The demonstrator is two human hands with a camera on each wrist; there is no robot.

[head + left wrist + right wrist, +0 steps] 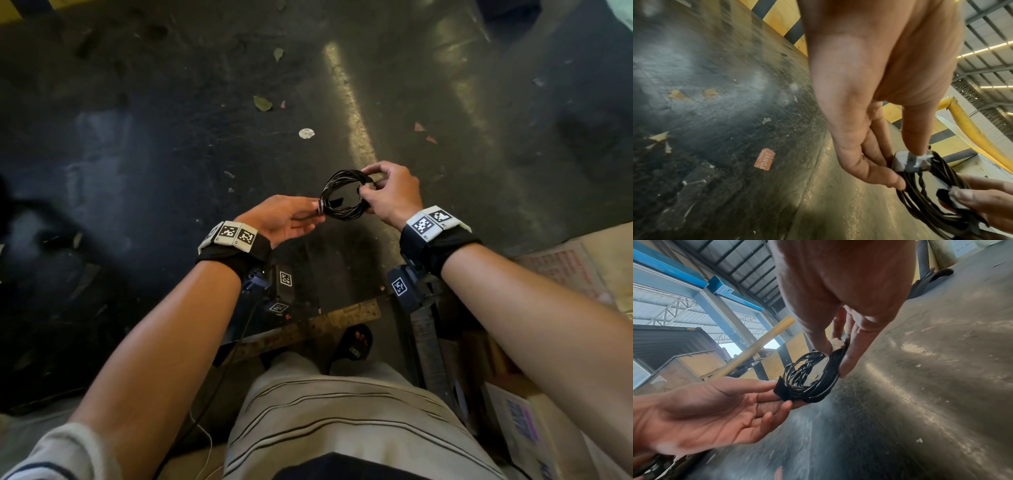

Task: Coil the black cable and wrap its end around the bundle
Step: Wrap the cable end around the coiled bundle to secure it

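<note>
- The right hand [390, 193] pinches the far-right side of the coiled black cable [344, 200], thumb on one face and fingers curled round the other, with a pale plug [836, 344] caught under the thumb tip.
- The left hand [284, 217] lies palm up with its fingers nearly straight; the thumb tip presses a second pale connector [910, 162] against the fingertips at the left side of the coil, so it holds the bundle lightly there.
- The cable forms 1 small round bundle of many loops, held in the air between the 2 hands, above the dark floor [171, 137] and in front of the person's knees.
- A black band [782, 391] crosses the loops at the left hand's side of the coil; whether it is the cable's own end or a strap, I cannot tell.
- Both wrists wear black straps with white marker tags [233, 234].
- On the floor lie dry leaves [262, 102], a round white scrap [306, 133] and an orange label [764, 159].
- Flattened cardboard [565, 270] sits by the right forearm.
- A foot in a dark sandal [356, 342] shows below the hands.
</note>
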